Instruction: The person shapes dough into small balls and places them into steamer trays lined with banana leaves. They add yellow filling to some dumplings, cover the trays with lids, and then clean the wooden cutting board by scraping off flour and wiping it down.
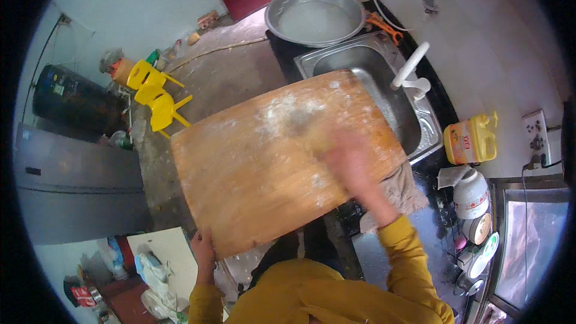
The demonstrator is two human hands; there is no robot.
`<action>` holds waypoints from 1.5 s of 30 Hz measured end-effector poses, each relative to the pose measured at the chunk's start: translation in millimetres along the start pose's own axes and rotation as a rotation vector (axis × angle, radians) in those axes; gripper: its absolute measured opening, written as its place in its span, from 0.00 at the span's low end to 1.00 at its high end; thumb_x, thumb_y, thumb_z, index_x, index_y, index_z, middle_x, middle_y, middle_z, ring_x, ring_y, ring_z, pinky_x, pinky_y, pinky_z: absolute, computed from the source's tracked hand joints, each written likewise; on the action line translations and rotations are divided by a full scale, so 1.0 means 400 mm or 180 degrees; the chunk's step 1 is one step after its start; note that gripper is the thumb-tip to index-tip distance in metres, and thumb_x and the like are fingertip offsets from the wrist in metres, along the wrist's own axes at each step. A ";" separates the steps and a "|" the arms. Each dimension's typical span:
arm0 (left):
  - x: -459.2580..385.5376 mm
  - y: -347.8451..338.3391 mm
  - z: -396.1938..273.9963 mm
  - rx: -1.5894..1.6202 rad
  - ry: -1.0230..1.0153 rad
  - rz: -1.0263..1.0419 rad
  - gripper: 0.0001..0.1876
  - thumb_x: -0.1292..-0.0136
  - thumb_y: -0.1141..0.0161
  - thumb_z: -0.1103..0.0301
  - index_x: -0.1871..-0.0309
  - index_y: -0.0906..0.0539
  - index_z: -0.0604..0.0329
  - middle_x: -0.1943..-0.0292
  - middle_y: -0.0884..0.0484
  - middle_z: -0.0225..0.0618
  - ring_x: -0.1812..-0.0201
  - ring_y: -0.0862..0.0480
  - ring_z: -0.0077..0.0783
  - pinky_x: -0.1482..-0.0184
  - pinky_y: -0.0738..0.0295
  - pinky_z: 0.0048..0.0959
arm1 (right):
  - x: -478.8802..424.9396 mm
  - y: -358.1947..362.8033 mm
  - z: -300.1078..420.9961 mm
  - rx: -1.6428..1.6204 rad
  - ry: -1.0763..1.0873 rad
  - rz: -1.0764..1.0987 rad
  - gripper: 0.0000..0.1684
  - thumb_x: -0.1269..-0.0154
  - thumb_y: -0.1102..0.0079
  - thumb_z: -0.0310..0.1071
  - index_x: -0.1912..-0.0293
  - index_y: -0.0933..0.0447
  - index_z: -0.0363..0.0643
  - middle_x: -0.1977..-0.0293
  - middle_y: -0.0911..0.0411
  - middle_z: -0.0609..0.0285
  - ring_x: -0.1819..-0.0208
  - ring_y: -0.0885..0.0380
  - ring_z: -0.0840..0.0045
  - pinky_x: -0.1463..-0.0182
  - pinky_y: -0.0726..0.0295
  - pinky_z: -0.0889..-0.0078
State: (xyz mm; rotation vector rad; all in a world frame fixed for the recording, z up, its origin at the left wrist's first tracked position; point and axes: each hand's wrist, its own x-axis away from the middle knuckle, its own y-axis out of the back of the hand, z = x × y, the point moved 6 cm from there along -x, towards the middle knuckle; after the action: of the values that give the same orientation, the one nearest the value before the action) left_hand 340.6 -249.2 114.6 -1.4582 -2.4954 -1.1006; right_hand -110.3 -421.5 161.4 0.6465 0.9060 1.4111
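Observation:
A large wooden board [252, 180], streaked with white powder [288, 110], is tilted in front of me. One end lies over the stainless steel sink [416, 126]. My left hand [204, 249] grips the board's near left corner. Motion blur smears my right hand [348, 153], which is over the right half of the board. A yellowish thing [317, 138] shows at its fingers, too blurred to name. Just beyond it the board has a dark smudge or shadow. Under the board's right corner a brown cloth [402, 189] is bunched on the counter.
A wide metal basin [319, 18] holding cloudy liquid stands beyond the sink, near a white faucet [411, 69]. On the right are a yellow jug [470, 139] and a white container [470, 195]. Yellow chairs [157, 99] and a grey refrigerator [81, 184] stand left.

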 end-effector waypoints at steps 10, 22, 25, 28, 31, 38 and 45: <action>-0.027 -0.007 0.047 -0.0024 -0.0121 0.0049 0.18 0.35 0.39 0.58 0.63 0.17 0.70 0.73 0.19 0.30 0.70 0.27 0.20 0.69 0.30 0.27 | -0.133 -0.234 -0.368 0.0505 -0.0378 -0.0501 0.07 0.40 0.43 0.33 0.70 0.18 0.44 0.74 0.20 0.56 0.73 0.21 0.64 0.71 0.22 0.59; -0.025 -0.002 0.028 0.0194 -0.0153 -0.0206 0.20 0.37 0.38 0.55 0.66 0.18 0.70 0.77 0.20 0.33 0.75 0.26 0.25 0.72 0.30 0.30 | -0.166 -0.484 0.175 -0.1151 0.0431 0.0214 0.15 0.31 0.52 0.35 0.50 0.24 0.42 0.55 0.23 0.55 0.52 0.24 0.68 0.46 0.24 0.64; -0.016 -0.005 0.013 -0.0245 -0.0206 -0.0126 0.20 0.37 0.38 0.55 0.69 0.18 0.68 0.79 0.22 0.31 0.77 0.27 0.25 0.74 0.32 0.30 | -0.209 -0.540 0.113 -0.1760 0.0173 0.0164 0.14 0.30 0.54 0.32 0.50 0.24 0.40 0.56 0.22 0.58 0.53 0.24 0.70 0.47 0.24 0.64; -0.021 0.010 0.053 -0.0441 -0.0198 -0.0115 0.19 0.36 0.38 0.56 0.71 0.19 0.68 0.79 0.23 0.30 0.76 0.29 0.23 0.74 0.34 0.30 | -0.321 -0.238 -0.190 0.1161 -0.0163 -0.0721 0.13 0.35 0.48 0.35 0.55 0.19 0.44 0.61 0.18 0.52 0.58 0.19 0.62 0.56 0.20 0.57; 0.019 -0.009 -0.019 -0.0160 0.0150 0.0061 0.19 0.35 0.39 0.57 0.70 0.19 0.68 0.77 0.23 0.29 0.74 0.29 0.22 0.71 0.33 0.29 | -0.352 -0.002 -0.136 0.1571 -0.1050 -0.0454 0.13 0.39 0.43 0.39 0.57 0.19 0.45 0.63 0.18 0.54 0.61 0.18 0.63 0.58 0.20 0.58; 0.009 -0.012 -0.007 0.0037 -0.0184 -0.0153 0.19 0.33 0.39 0.56 0.67 0.19 0.68 0.78 0.22 0.30 0.75 0.28 0.22 0.72 0.32 0.29 | -0.173 -0.504 0.603 -0.0795 0.2258 0.0566 0.11 0.35 0.49 0.31 0.57 0.20 0.43 0.58 0.21 0.51 0.54 0.22 0.66 0.49 0.23 0.61; -0.014 -0.014 0.065 -0.0725 0.0212 0.0171 0.25 0.33 0.42 0.53 0.62 0.18 0.76 0.71 0.16 0.39 0.71 0.22 0.27 0.67 0.27 0.29 | -0.512 -0.343 -0.123 0.0854 -0.0690 0.0122 0.11 0.41 0.43 0.35 0.60 0.18 0.44 0.64 0.17 0.53 0.59 0.18 0.61 0.57 0.20 0.56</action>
State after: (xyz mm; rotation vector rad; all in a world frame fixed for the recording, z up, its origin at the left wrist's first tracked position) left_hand 347.0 -239.7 90.1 -1.5024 -2.3357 -1.4378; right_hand -63.3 -642.0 50.4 1.0037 0.9200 1.2346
